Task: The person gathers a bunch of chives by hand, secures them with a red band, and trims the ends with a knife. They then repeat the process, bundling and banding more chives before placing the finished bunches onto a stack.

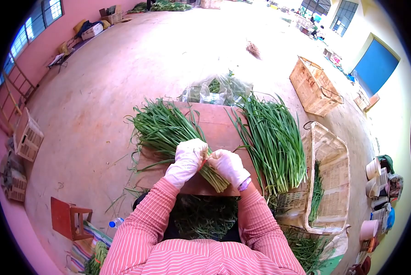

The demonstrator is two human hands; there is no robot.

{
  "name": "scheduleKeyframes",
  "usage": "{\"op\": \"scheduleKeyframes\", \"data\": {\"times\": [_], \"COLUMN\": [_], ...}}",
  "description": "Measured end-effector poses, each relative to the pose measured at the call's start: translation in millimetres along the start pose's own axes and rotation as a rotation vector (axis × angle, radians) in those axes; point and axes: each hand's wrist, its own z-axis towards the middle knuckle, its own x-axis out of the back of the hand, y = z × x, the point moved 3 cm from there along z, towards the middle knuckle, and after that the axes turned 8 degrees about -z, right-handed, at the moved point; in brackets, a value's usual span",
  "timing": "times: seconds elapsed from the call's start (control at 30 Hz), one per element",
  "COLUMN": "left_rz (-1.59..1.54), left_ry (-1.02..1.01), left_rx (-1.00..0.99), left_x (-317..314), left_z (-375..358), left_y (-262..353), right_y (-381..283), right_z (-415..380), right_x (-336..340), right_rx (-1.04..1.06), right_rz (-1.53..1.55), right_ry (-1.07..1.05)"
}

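A bunch of garlic chives (162, 128) lies slantwise on a reddish-brown board (210, 120), its leaves to the upper left and cut stems toward me. My left hand (187, 160), in a white glove, is closed around the stems. A bit of red tie (203, 163) shows between the two hands at the stems. My right hand (229, 167), also gloved, has its fingers pinched at that tie; the fingertips are partly hidden. To the right, a larger pile of loose garlic chives (276, 142) rests on the board, stems toward me.
A plastic crate (340, 183) with some chives inside stands right of the board, and another crate (306, 87) lies beyond it. Clear plastic bagging (219, 89) with greens sits past the board's far edge. A small red stool (70, 217) and a bottle (116, 222) are at left.
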Motion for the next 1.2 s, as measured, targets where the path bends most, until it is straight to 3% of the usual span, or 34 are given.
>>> {"op": "scheduleKeyframes", "data": {"times": [0.1, 0.17, 0.33, 0.37, 0.4, 0.43, 0.5, 0.53, 0.6, 0.63, 0.7, 0.73, 0.77, 0.83, 0.87, 0.9, 0.97, 1.03, 1.2], "left_rz": [0.026, 0.009, 0.008, -0.047, -0.104, -0.104, -0.055, -0.061, -0.101, -0.098, -0.207, -0.319, -0.909, -0.657, -0.476, -0.237, -0.074, -0.071, -0.083], "left_ry": [0.097, 0.204, -0.011, 0.024, 0.062, 0.064, 0.213, 0.081, -0.007, -0.069, -0.178, -0.287, -0.446, -0.519, -0.514, -0.478, -0.374, -0.353, -0.364], "left_rx": [-0.155, -0.374, -0.315, -0.191, -0.066, -0.064, 0.061, 0.249, 0.397, 0.468, 0.455, 0.442, 0.351, 0.4, 0.394, 0.373, 0.302, 0.321, 0.387], "left_x": [-9.6, -16.5, -15.0, -14.9, -14.4, -13.5, -5.9, 6.2, 17.3, 19.8, -6.8, -14.6, -25.2, -26.1, -22.0, -18.7, -12.3, -11.4, -7.7], "left_z": [8.6, 11.3, 13.0, 13.5, 12.9, 11.6, 9.8, 7.8, 1.8, 0.0, 3.7, 4.4, 3.2, -1.8, -3.4, -1.2, -5.7, -6.6, -9.0], "left_y": [-4.9, -5.8, -6.0, -7.5, -10.0, -11.0, -18.0, -12.9, -10.5, -10.8, -36.6, -38.7, -31.5, -23.3, -17.5, -7.5, 1.7, 1.8, 6.9], "right_y": [-2.9, -4.1, -2.8, -3.4, 19.6, 11.9, 13.2, 12.4, 10.1, 11.8, 11.9, 11.7, 11.9, 11.3, 15.0, 21.5, 17.5, 16.1, 24.0], "right_z": [6.7, 8.9, 4.2, 3.7, 9.1, 4.4, 7.1, 11.9, 24.6, 22.9, 15.6, 18.2, 17.6, 14.6, 16.7, 17.7, 18.5, 19.3, 22.7], "right_x": [-24.9, -34.9, -10.0, -5.2, -18.4, -2.7, -2.1, -5.9, -21.2, -20.5, -14.5, -13.5, -11.3, -5.3, -8.3, -11.4, -6.8, -5.2, -11.0], "right_rx": [-0.017, -0.073, 0.058, 0.134, 0.126, 0.018, 0.359, 0.358, 0.156, 0.157, 0.375, 0.397, 0.399, 0.354, 0.442, 0.444, 0.371, 0.285, 0.262], "right_rz": [-0.069, -0.134, -0.025, -0.066, 0.021, 0.06, 0.116, 0.115, 0.556, 0.557, -0.029, -0.142, -0.142, -0.061, -0.12, -0.121, -0.108, -0.068, -0.211], "right_ry": [-0.04, -0.002, -0.148, -0.167, 0.008, 0.112, 0.355, 0.359, 0.076, 0.079, 0.227, 0.217, 0.218, 0.183, 0.312, 0.311, 0.192, 0.09, 0.182]}}
